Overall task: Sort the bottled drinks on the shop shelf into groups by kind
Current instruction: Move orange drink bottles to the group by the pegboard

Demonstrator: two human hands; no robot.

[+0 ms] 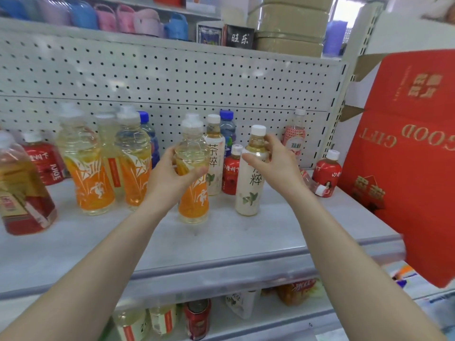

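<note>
My L hand [170, 173] grips an orange-label btl [194, 200] round its waist, thumb across the front. The btl is upright at about mid-shelf [98, 244]; can't tell if its base is on the board or just off it. It's clear plastic w/ pale yellow drink, a ribbed shoulder, a whitish sports cap & an orange wrap w/ a white running figure.

At 3 o'clock from it, just beside, stands a white tea btl [248, 193]: milky wrap, black characters, green leaf sprig, white cap, amber liquid at the neck. My R hand [273, 158] is curled round its shoulder, thumb in front, fingers behind.

At 9 o'clock stand two more orange btls [89, 173] of the same kind, w/ a pale btl [109, 153] w/ a red strip label between & behind them. At 12–1 o'clock, by the pegboard [172, 77], are a second tea btl [214, 156], a blue-cap btl [227, 126] & a small red btl [231, 173]. Farther out at 2–3 o'clock are a pink-label btl [294, 136] & a round red btl [327, 171]. At far 9 o'clock is a big blurred btl [24, 193] w/ a red label. A red carton [406, 156] fills the R edge.
</note>
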